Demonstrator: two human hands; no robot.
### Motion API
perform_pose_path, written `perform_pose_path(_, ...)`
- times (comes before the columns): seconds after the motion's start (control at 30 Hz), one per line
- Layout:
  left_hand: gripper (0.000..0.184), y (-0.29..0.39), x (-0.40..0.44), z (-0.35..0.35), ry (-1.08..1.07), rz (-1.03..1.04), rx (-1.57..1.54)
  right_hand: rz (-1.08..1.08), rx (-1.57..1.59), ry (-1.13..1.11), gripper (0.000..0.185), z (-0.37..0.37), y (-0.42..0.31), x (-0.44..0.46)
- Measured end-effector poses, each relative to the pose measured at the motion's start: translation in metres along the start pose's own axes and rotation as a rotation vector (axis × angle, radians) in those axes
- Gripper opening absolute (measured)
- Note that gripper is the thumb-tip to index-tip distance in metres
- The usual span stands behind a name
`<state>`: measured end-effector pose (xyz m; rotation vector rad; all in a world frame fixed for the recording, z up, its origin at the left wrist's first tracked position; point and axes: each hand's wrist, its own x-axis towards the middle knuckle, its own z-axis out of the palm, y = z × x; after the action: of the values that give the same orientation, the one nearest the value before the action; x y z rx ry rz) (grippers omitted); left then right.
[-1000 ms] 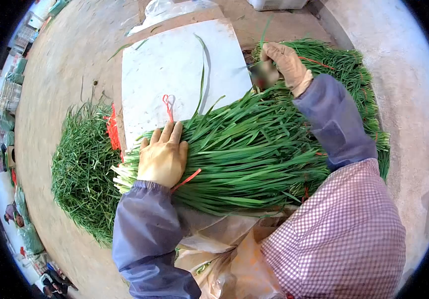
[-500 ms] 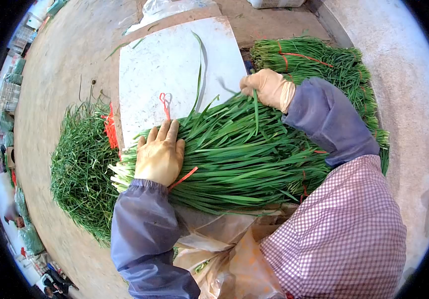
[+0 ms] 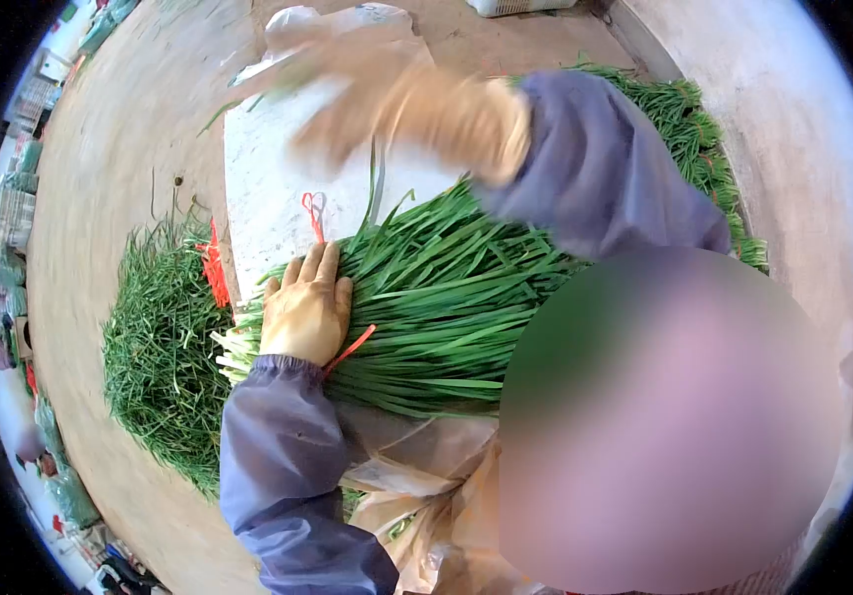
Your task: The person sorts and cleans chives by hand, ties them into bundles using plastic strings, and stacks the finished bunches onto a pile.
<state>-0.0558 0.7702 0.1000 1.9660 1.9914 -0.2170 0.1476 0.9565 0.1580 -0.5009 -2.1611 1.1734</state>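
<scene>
My gloved left hand [image 3: 305,312] lies flat with fingers spread on the pale-stem end of a large bundle of long green leaves [image 3: 436,297]. A red tie [image 3: 352,349] sticks out beside its wrist, and a red loop [image 3: 314,213] stands past its fingertips. Over the white board [image 3: 268,169], my gloved right hand [image 3: 406,114] is smeared by motion, its fingers stretched toward the left. Some blurred green shows near those fingers; whether they hold it cannot be made out.
A heap of loose green leaves [image 3: 164,347] lies on the floor at left, with red ties [image 3: 213,268] beside it. More bundles [image 3: 709,154] are stacked at right. Clear plastic [image 3: 337,20] and a white crate [image 3: 520,6] are at the top. A large blur covers the lower right.
My right hand has swept left from the far edge of the bundle to above the white board. My left hand remains pressed on the bundle. The view has shifted slightly.
</scene>
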Motion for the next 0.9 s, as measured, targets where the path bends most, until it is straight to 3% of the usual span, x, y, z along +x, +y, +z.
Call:
perform_pose_path(0.03, 0.05, 0.002, 0.001, -0.004, -0.058, -0.026, -0.001, 0.059, 0.329, -0.126, 0.044, 0.027, -0.05, 0.009)
perform_pose_path(0.07, 0.05, 0.001, -0.001, -0.007, -0.11, -0.057, -0.008, 0.043, 0.2, -0.106, 0.047, 0.03, -0.052, 0.013)
perform_pose_path(0.1, 0.046, -0.008, -0.004, 0.012, 0.184, 0.066, 0.01, 0.023, 0.064, -0.092, 0.05, 0.032, -0.054, 0.018)
perform_pose_path(0.13, 0.046, -0.005, -0.005, 0.009, 0.165, 0.059, 0.001, 0.003, -0.077, -0.081, 0.053, 0.032, -0.054, 0.024)
perform_pose_path(0.17, 0.048, -0.003, -0.005, 0.002, 0.101, 0.027, -0.013, -0.094, -0.167, -0.025, 0.048, 0.02, 0.001, 0.022)
perform_pose_path(0.2, 0.05, -0.002, -0.005, -0.001, 0.029, 0.0, -0.027, 0.194, -0.322, -0.18, 0.046, 0.006, 0.018, 0.008)
perform_pose_path(0.23, 0.05, -0.003, -0.005, 0.001, 0.047, 0.0, -0.034, 0.309, -0.494, -0.309, 0.049, -0.002, 0.025, -0.008)
perform_pose_path(0.27, 0.05, -0.004, -0.004, 0.003, 0.059, 0.005, -0.037, 0.195, -0.684, -0.329, 0.053, -0.006, 0.043, -0.033)
perform_pose_path(0.3, 0.05, -0.005, -0.003, 0.006, 0.07, 0.015, -0.037, 0.261, -0.806, -0.379, 0.058, -0.007, 0.042, -0.052)
perform_pose_path(0.33, 0.05, -0.005, -0.001, 0.007, 0.063, 0.018, -0.028, 0.359, -0.776, -0.385, 0.053, -0.007, 0.041, -0.065)
perform_pose_path(0.4, 0.05, -0.005, -0.001, 0.007, 0.06, 0.016, -0.002, 0.313, -0.681, -0.347, 0.046, -0.007, 0.065, -0.086)
perform_pose_path(0.43, 0.049, -0.002, -0.003, 0.004, 0.064, 0.002, 0.031, 0.205, -0.68, -0.227, 0.037, 0.001, 0.073, -0.093)
perform_pose_path(0.53, 0.049, -0.003, -0.002, 0.005, 0.06, 0.01, 0.016, 0.156, -0.282, 0.061, 0.031, 0.003, 0.087, -0.096)
perform_pose_path(0.57, 0.048, -0.002, -0.003, 0.003, 0.057, 0.015, 0.003, 0.358, -0.043, 0.179, 0.027, -0.002, 0.09, -0.092)
perform_pose_path(0.6, 0.048, -0.002, -0.002, 0.004, 0.067, 0.017, -0.003, 0.42, 0.204, 0.391, 0.028, -0.008, 0.083, -0.091)
perform_pose_path(0.67, 0.046, -0.005, -0.002, 0.007, 0.087, 0.016, -0.014, 0.487, 0.259, 0.628, 0.023, -0.034, 0.076, -0.096)
perform_pose_path(0.73, 0.047, -0.002, -0.004, 0.001, 0.069, 0.009, -0.017, 0.548, 0.385, 0.648, 0.019, -0.05, 0.064, -0.107)
perform_pose_path(0.77, 0.048, 0.0, -0.004, -0.001, 0.058, 0.009, -0.018, 0.516, 0.408, 0.546, 0.019, -0.052, 0.052, -0.118)
perform_pose_path(0.87, 0.047, -0.005, -0.001, 0.008, 0.095, 0.033, 0.001, 0.609, 0.242, -0.047, 0.021, -0.052, 0.002, -0.141)
perform_pose_path(0.9, 0.046, -0.004, -0.002, 0.008, 0.109, 0.033, 0.007, 0.599, 0.15, -0.123, 0.026, -0.039, -0.002, -0.148)
